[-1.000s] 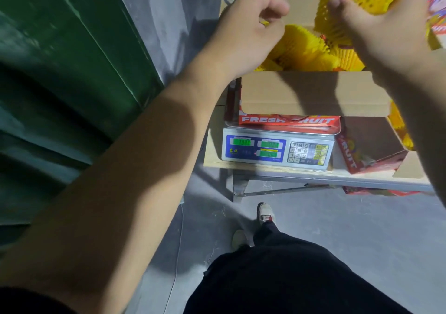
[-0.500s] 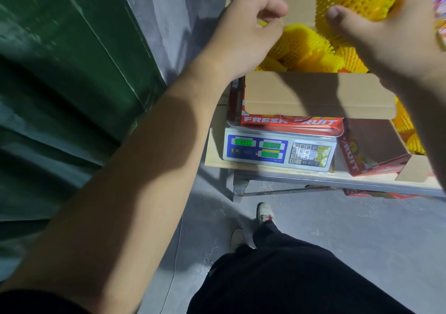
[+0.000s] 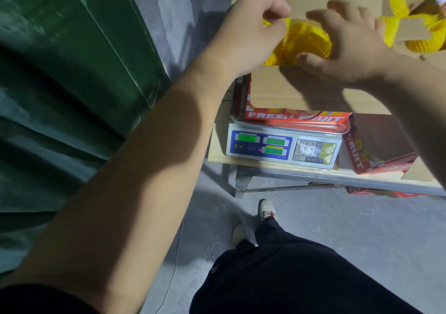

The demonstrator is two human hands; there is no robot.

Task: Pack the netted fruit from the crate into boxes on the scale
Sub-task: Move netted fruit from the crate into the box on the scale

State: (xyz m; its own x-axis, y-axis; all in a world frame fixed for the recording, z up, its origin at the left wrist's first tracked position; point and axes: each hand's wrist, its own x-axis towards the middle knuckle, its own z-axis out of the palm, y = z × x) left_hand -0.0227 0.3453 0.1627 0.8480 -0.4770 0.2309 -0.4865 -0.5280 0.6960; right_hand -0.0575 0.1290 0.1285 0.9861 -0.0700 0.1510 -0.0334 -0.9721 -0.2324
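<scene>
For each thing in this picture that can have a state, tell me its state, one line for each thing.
Box on the scale: flaps open, netted fruit inside.
Scale: switched on, green displays lit.
Netted fruit: in the box, under both hands.
Left hand: fingers curled, pinching yellow netting.
Right hand: fingers spread, resting on the netted fruit.
Second box: beside the scale, open, no fruit visible inside.

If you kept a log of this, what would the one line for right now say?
left hand pinches yellow net | right hand presses netted fruit into box | box on scale | packing under way
</scene>
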